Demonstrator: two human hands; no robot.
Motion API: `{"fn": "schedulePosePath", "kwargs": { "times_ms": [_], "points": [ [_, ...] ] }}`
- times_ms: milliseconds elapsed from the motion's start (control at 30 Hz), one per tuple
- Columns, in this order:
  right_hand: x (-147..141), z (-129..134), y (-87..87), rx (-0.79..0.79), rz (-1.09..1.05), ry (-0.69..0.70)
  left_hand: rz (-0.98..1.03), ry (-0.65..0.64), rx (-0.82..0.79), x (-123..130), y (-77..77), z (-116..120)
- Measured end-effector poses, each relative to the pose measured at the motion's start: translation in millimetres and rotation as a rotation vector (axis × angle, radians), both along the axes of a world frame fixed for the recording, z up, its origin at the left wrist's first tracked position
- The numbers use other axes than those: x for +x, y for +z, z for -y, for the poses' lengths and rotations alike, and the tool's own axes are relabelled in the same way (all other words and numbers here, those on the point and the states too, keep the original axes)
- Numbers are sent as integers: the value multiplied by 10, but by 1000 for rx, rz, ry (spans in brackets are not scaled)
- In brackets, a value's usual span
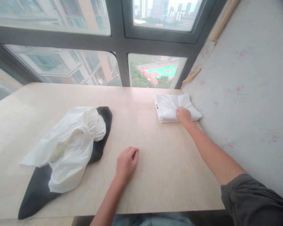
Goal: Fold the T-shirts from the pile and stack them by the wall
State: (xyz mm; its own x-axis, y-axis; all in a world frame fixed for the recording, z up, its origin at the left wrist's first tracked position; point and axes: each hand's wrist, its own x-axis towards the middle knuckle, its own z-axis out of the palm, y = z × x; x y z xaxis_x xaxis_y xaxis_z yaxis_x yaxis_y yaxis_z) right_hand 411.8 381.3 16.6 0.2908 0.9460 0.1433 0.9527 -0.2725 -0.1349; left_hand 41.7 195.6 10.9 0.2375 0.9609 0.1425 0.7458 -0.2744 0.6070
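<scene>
My R hand [184,115] curls on folded white stack [167,108], prob. steadying it; grip unclear. L hand [126,163], nearer me than stack, half-open, empty. White garment [69,157] lies L of stack, atop dark cloth [36,193].

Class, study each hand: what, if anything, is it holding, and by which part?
The left hand holds nothing visible. The right hand touches the folded white cloth on top, near its front edge; whether it grips or presses cannot be told.
</scene>
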Motion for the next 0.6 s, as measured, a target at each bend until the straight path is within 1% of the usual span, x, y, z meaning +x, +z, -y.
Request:
{"fn": "schedulePosePath", "kwargs": {
  "times_ms": [133, 267, 367, 467, 600],
  "points": [
    [2, 47, 40, 62, -68, -58, 15, -14, 9, -34, -10, 1],
    [69, 62, 149, 139, -139, -84, 18, 0, 19, -23, -27, 2],
    [113, 63, 286, 204, -175, -91, 32, 0, 24, -21, -30, 6],
    [134, 67, 459, 271, -200, -93, 44, 0, 31, -25, -28, 17],
    [135, 102, 686, 401, -299, -41, 52, 7, 40, -27, -23, 32]
  ]
}}
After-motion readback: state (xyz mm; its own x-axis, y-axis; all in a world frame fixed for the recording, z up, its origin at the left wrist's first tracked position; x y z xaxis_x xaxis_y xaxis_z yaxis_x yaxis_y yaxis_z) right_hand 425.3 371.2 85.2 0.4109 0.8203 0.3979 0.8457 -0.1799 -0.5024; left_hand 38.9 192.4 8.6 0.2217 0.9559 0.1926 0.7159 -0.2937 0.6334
